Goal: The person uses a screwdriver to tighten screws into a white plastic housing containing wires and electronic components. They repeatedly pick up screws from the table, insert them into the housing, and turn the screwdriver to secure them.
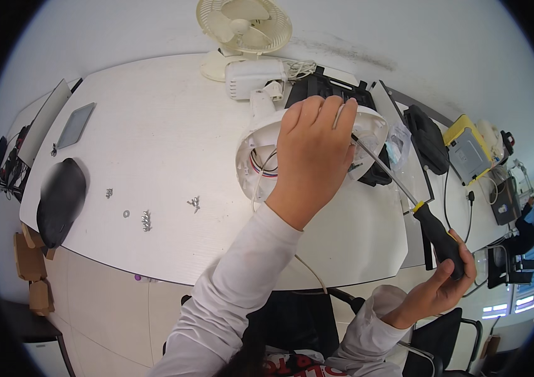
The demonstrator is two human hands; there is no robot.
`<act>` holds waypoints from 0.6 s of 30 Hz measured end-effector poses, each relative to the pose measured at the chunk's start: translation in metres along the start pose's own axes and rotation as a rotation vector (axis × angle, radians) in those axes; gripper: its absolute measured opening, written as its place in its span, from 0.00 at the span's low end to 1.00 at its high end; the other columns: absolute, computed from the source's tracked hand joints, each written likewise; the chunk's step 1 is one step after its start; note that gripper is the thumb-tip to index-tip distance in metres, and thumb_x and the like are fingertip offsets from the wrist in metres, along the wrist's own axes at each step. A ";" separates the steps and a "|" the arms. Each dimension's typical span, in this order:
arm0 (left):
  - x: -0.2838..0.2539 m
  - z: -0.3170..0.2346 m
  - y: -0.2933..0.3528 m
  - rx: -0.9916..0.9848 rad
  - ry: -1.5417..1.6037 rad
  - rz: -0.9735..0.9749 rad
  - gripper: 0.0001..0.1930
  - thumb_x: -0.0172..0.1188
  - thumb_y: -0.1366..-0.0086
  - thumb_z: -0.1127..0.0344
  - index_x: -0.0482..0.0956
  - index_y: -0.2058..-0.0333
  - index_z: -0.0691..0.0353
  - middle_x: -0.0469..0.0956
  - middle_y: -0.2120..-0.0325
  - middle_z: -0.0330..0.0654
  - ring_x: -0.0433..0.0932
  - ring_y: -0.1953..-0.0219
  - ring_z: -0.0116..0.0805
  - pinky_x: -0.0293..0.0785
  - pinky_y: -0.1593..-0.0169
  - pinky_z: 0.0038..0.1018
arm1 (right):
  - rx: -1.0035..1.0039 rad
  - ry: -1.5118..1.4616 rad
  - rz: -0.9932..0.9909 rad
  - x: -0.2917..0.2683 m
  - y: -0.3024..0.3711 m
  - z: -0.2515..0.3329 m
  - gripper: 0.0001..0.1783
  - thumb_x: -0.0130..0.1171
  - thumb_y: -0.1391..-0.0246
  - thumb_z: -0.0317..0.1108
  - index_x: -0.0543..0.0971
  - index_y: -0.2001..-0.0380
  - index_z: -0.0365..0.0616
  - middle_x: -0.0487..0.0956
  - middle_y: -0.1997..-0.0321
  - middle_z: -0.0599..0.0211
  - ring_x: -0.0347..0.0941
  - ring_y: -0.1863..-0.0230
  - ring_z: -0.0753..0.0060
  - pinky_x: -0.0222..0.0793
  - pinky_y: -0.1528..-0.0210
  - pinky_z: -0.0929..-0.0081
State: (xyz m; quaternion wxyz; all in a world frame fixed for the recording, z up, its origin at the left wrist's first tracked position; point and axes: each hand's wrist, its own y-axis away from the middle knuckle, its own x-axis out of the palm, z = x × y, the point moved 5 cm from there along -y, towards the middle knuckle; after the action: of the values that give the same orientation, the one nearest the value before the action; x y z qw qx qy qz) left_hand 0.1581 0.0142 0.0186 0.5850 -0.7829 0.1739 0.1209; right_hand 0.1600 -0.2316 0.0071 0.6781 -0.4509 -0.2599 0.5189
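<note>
A round white plastic fan base (242, 157) lies open on the table, with coloured wires (259, 166) inside it. My left hand (314, 154) is closed over the base, its fingers bent at the far side; the palm side and fingertips are hidden. In my right hand (440, 286) is a screwdriver (431, 231) with a black and yellow handle. Its long shaft slants up to the left into the base, beside my left fingers, where the tip is hard to make out. A pale cable (310, 267) hangs over the table's front edge.
Small screws (146, 221), more screws (194, 203) and a washer (126, 213) lie left of the base. Behind stand a cream fan (242, 26) and a black tool case (317, 85). A grey tray (77, 124) and a yellow case (468, 147) flank the work area. Another person (531, 220) sits far right.
</note>
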 end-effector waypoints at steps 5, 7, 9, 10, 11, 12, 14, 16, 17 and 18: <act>-0.001 0.000 0.000 -0.003 -0.003 0.004 0.29 0.68 0.61 0.69 0.73 0.55 0.55 0.73 0.60 0.34 0.69 0.55 0.35 0.60 0.50 0.31 | -0.020 0.002 0.003 0.002 0.000 0.001 0.20 0.49 0.40 0.44 0.66 0.57 0.36 0.74 0.57 0.43 0.74 0.55 0.54 0.75 0.55 0.66; 0.000 0.000 0.000 -0.002 -0.004 0.004 0.29 0.68 0.60 0.68 0.73 0.54 0.55 0.73 0.59 0.34 0.69 0.54 0.35 0.60 0.49 0.31 | -0.039 0.003 0.011 0.002 0.000 0.002 0.20 0.48 0.40 0.44 0.66 0.57 0.36 0.74 0.57 0.43 0.73 0.54 0.54 0.75 0.55 0.65; 0.000 0.000 0.000 -0.002 -0.006 0.002 0.29 0.68 0.60 0.68 0.73 0.54 0.55 0.73 0.59 0.34 0.69 0.54 0.35 0.60 0.49 0.31 | -0.057 0.002 0.018 0.003 0.000 0.005 0.19 0.48 0.39 0.43 0.66 0.58 0.36 0.73 0.57 0.43 0.73 0.54 0.53 0.74 0.54 0.65; 0.000 0.000 0.000 -0.003 -0.008 0.000 0.29 0.68 0.60 0.68 0.73 0.54 0.55 0.73 0.59 0.34 0.69 0.54 0.35 0.60 0.49 0.31 | -0.092 0.008 0.038 0.004 0.000 0.008 0.17 0.49 0.40 0.42 0.66 0.58 0.38 0.73 0.56 0.43 0.73 0.54 0.53 0.74 0.54 0.64; 0.000 0.000 0.000 -0.002 -0.012 0.002 0.29 0.68 0.60 0.68 0.73 0.54 0.55 0.73 0.59 0.35 0.69 0.54 0.35 0.60 0.49 0.31 | -0.126 0.013 0.058 0.004 -0.001 0.011 0.16 0.49 0.40 0.41 0.67 0.58 0.39 0.72 0.55 0.43 0.72 0.54 0.53 0.74 0.54 0.64; -0.001 0.000 0.000 -0.001 -0.017 0.003 0.29 0.68 0.60 0.68 0.73 0.54 0.55 0.73 0.59 0.35 0.69 0.54 0.35 0.60 0.49 0.31 | -0.160 0.018 0.078 0.004 -0.001 0.014 0.15 0.50 0.40 0.40 0.67 0.58 0.40 0.71 0.54 0.43 0.72 0.54 0.52 0.74 0.54 0.63; 0.000 0.000 -0.001 -0.003 -0.024 0.004 0.29 0.68 0.60 0.68 0.73 0.54 0.55 0.73 0.59 0.35 0.69 0.54 0.35 0.60 0.49 0.31 | -0.216 0.030 0.164 0.003 0.002 0.020 0.12 0.50 0.41 0.38 0.67 0.58 0.44 0.69 0.53 0.45 0.71 0.53 0.51 0.74 0.54 0.62; 0.001 -0.001 -0.001 -0.005 -0.034 0.003 0.30 0.68 0.61 0.68 0.73 0.54 0.55 0.72 0.59 0.35 0.69 0.54 0.35 0.60 0.49 0.31 | -0.235 0.036 0.271 0.004 0.005 0.027 0.10 0.52 0.44 0.29 0.67 0.59 0.49 0.66 0.52 0.50 0.70 0.52 0.50 0.73 0.52 0.60; 0.001 -0.001 0.000 -0.004 -0.030 0.009 0.30 0.68 0.61 0.68 0.73 0.54 0.55 0.72 0.59 0.35 0.68 0.54 0.35 0.60 0.49 0.31 | -0.246 -0.003 0.267 0.007 0.007 0.028 0.12 0.53 0.46 0.26 0.67 0.59 0.50 0.66 0.51 0.51 0.70 0.52 0.49 0.73 0.52 0.60; 0.002 -0.001 0.000 -0.002 -0.025 0.014 0.30 0.68 0.61 0.68 0.73 0.53 0.55 0.72 0.59 0.35 0.68 0.54 0.35 0.60 0.49 0.31 | -0.257 -0.042 0.264 0.009 0.009 0.029 0.14 0.54 0.49 0.22 0.67 0.59 0.50 0.66 0.51 0.51 0.69 0.51 0.49 0.73 0.51 0.59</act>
State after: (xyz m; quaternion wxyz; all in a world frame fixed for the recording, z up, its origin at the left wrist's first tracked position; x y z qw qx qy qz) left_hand 0.1599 0.0133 0.0177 0.5855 -0.7806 0.1718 0.1350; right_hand 0.1353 -0.2126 0.0110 0.5355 -0.5530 -0.2765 0.5753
